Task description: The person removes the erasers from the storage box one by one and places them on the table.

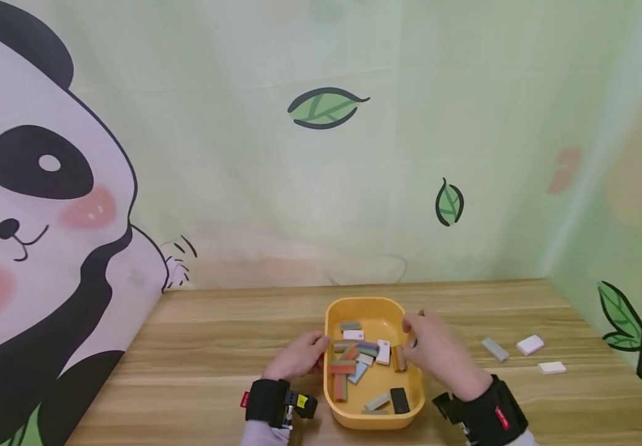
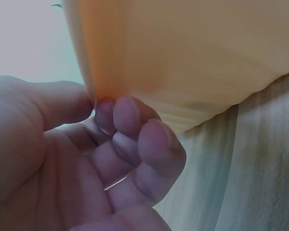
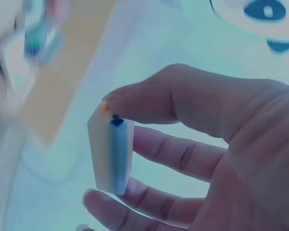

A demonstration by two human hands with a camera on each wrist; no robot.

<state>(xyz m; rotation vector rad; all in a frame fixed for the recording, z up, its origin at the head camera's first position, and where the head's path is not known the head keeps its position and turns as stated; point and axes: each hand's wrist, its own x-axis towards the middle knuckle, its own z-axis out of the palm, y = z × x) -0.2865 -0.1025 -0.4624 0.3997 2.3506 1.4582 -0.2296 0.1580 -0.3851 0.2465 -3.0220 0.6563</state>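
A yellow plastic basin [image 1: 374, 423] stands on the table with several erasers inside: white, striped, orange-red, blue and a black one [image 1: 400, 401]. On its left side my left hand [image 1: 297, 356] grips the rim, thumb on one face of the wall [image 2: 192, 43] and curled fingers on the other. My right hand [image 1: 438, 350] is at the basin's right rim. In the right wrist view that hand pinches a pale eraser [image 3: 103, 154] with a blue band and slanted ends, between thumb and fingers. The head view mostly hides this eraser behind the fingers.
Right of the basin, a grey eraser [image 1: 494, 349], a white eraser [image 1: 530, 345] and another white piece [image 1: 552, 368] lie on the wooden table [image 1: 215, 347]. A printed panda curtain [image 1: 232, 155] hangs behind the table and along its side.
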